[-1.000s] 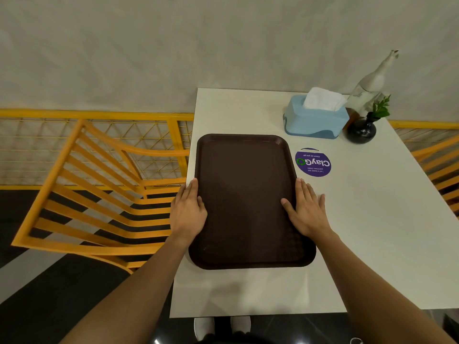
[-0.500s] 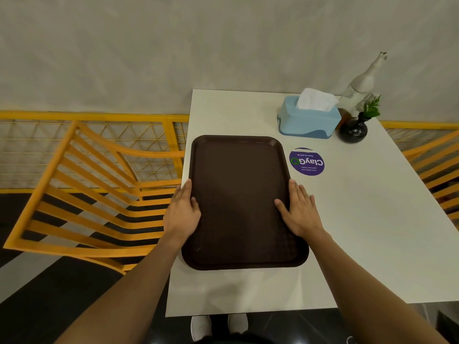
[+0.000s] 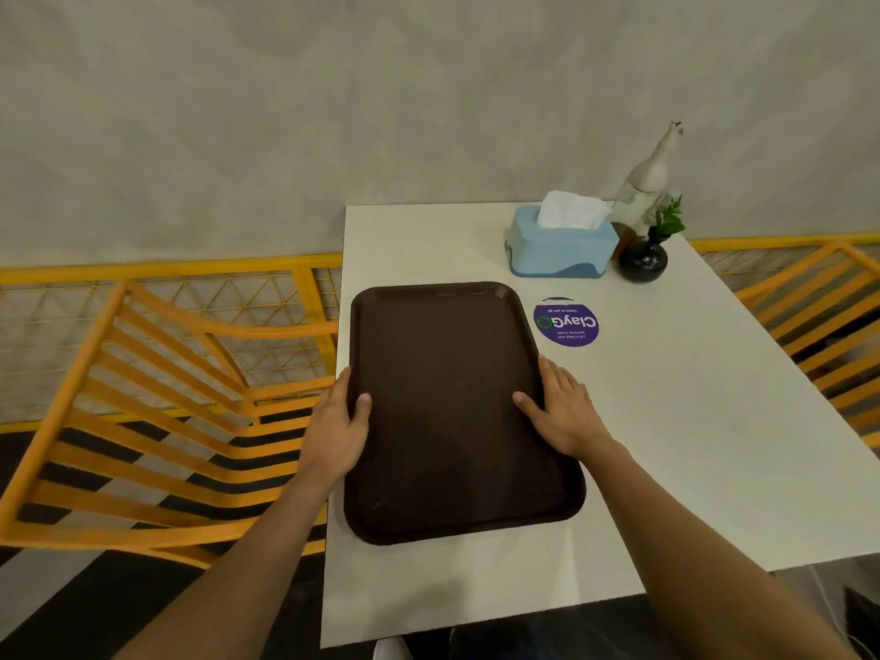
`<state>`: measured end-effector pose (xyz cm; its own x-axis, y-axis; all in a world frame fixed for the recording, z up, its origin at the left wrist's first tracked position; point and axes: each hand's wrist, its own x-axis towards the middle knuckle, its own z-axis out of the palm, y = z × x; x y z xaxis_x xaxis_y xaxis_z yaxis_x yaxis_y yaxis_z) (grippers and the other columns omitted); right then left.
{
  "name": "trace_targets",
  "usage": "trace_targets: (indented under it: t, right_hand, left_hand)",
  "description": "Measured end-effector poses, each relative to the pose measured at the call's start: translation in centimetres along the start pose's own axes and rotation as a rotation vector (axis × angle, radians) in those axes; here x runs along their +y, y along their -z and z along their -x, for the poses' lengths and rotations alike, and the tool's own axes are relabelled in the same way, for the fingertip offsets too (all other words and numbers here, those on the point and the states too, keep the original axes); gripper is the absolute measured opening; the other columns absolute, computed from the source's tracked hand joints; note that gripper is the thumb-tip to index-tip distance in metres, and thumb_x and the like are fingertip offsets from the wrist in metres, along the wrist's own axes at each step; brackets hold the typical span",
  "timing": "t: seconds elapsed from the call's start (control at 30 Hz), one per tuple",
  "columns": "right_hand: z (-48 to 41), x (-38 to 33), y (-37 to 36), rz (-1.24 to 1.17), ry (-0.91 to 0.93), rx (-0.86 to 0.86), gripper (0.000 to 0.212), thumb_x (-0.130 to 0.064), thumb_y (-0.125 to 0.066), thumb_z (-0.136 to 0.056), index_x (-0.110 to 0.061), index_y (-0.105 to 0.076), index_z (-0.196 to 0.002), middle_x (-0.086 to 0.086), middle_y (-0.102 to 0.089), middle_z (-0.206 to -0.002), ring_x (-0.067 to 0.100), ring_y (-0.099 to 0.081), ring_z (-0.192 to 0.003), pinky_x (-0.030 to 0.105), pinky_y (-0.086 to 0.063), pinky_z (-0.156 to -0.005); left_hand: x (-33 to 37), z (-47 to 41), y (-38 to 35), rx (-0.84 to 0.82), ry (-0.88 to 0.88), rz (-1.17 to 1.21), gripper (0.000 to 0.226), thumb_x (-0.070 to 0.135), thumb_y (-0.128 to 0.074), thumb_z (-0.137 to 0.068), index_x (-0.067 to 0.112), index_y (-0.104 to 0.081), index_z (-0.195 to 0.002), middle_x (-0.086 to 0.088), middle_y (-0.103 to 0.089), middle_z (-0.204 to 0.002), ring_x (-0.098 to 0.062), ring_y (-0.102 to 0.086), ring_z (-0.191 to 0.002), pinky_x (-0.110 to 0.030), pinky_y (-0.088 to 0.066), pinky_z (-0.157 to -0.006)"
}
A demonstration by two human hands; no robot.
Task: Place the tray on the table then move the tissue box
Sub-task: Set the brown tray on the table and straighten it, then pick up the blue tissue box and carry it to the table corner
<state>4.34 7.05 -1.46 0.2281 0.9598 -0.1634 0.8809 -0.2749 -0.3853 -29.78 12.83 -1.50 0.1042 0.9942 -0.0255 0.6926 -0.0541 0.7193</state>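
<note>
Brown tray (image 3: 452, 412) lies flat on table (image 3: 690, 445) w/ left hand (image 3: 333, 426) & right hand (image 3: 566, 412) resting loose at its long sides, fingers straight, thumbs over rim, not clamped, so step 1 looks done; blue tissue box (image 3: 562, 245) sits untouched at far end, its move yet to do.

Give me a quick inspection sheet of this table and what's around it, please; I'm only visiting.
Surface: white table with a round purple sticker.
Job's things: brown tray lying flat near the table's left edge; blue tissue box at the far end, apart from the tray.
Clutter: pale bottle and black vase with a green sprig, right of the box.
Hands: left hand and right hand on the tray's long sides, fingers straight, thumbs over the rim.
Cables: nothing seen.
Surroundings: orange chair, orange railing, grey wall.
</note>
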Motion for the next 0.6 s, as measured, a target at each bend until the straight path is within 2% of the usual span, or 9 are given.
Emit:
trace_targets:
  t: [0.1, 0.27, 0.47, 0.6]
  right_hand:
    - [0.2, 0.1, 0.9, -0.119, -0.008, 0.051, 0.088, -0.072, -0.036, -0.097, -0.022, -0.007, -0.164, 0.005, -0.016, -0.171, 0.030, -0.016, -0.157, 0.051, -0.018, -0.126]
    - [-0.2, 1.5, 3.1, -0.217, 0.006, 0.092, 0.084, -0.069, -0.038, -0.099, -0.022, -0.013, -0.163, 0.004, -0.020, -0.170, 0.028, -0.015, -0.156, 0.047, -0.019, -0.123]
    - [-2.8, 3.9, 6.5, -0.250, -0.001, 0.136, 0.074, -0.058, -0.049, -0.101, -0.022, -0.024, -0.160, 0.005, -0.032, -0.163, 0.026, -0.026, -0.150, 0.044, -0.031, -0.118]
    - [-6.4, 5.9, 9.9, -0.283, 0.038, 0.196, 0.073, -0.051, -0.058, -0.099, -0.022, -0.028, -0.159, 0.004, -0.038, -0.161, 0.025, -0.033, -0.146, 0.043, -0.038, -0.116]
  left_hand:
    - [0.3, -0.5, 0.7, 0.039, -0.024, -0.002, 0.065, 0.049, -0.039, -0.105, 0.017, -0.026, -0.160, -0.009, -0.036, -0.161, -0.028, -0.031, -0.149, -0.049, -0.032, -0.119]
    - [3.9, -2.6, 0.5, 0.119, -0.104, 0.005, 0.056, 0.046, -0.042, -0.105, 0.022, -0.034, -0.155, -0.008, -0.041, -0.154, -0.030, -0.039, -0.142, -0.048, -0.036, -0.114]
    - [11.7, -6.0, -3.0, 0.091, -0.177, 0.045, 0.072, 0.037, -0.055, -0.101, 0.029, -0.017, -0.161, -0.005, -0.030, -0.164, -0.027, -0.024, -0.151, -0.047, -0.027, -0.118]
    - [17.1, -9.0, -6.5, 0.057, -0.214, 0.068, 0.076, 0.039, -0.059, -0.098, 0.031, -0.016, -0.160, -0.005, -0.031, -0.162, -0.026, -0.028, -0.150, -0.048, -0.030, -0.119]
